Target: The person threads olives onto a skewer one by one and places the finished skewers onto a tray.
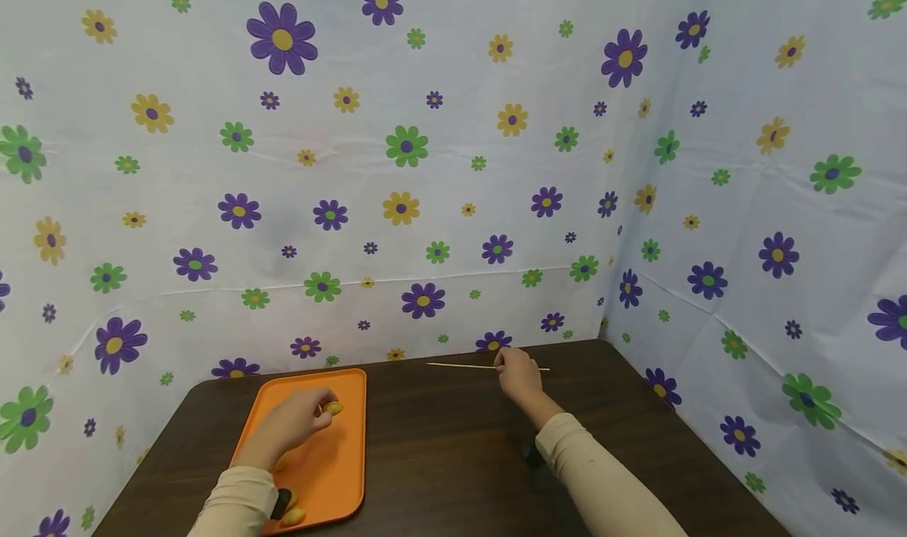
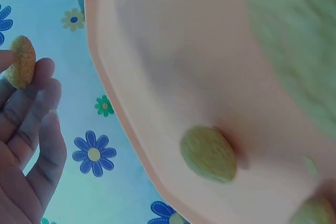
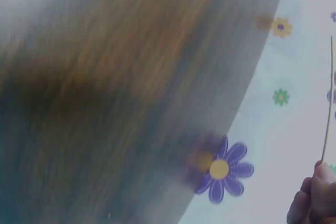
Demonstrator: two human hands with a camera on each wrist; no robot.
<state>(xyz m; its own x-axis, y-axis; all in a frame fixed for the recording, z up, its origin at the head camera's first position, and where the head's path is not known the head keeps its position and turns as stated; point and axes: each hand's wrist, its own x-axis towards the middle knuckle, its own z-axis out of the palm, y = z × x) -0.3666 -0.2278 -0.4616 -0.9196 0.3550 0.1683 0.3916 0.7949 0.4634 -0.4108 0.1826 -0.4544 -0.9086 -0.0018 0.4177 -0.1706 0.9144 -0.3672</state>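
Observation:
My left hand [image 1: 292,420] is over the orange tray [image 1: 349,466], pinching a small yellow oval piece [image 1: 332,407] between thumb and fingers. Seen in the left wrist view, that piece [image 2: 22,62] has a rough, wrinkled skin; its exact kind cannot be told. More such pieces lie in the tray beneath my left forearm, one [image 1: 293,516] by the near rim and another [image 2: 209,153] shown greenish in the left wrist view. My right hand [image 1: 520,375] grips a thin wooden skewer [image 1: 460,365] near one end, over the table's far part. The skewer's long part points left.
The dark wooden table [image 1: 425,458] carries the tray on its left side. A flowered white cloth [image 1: 453,175] hangs behind the table and along its right edge. Dark wrist cameras sit under both sleeves.

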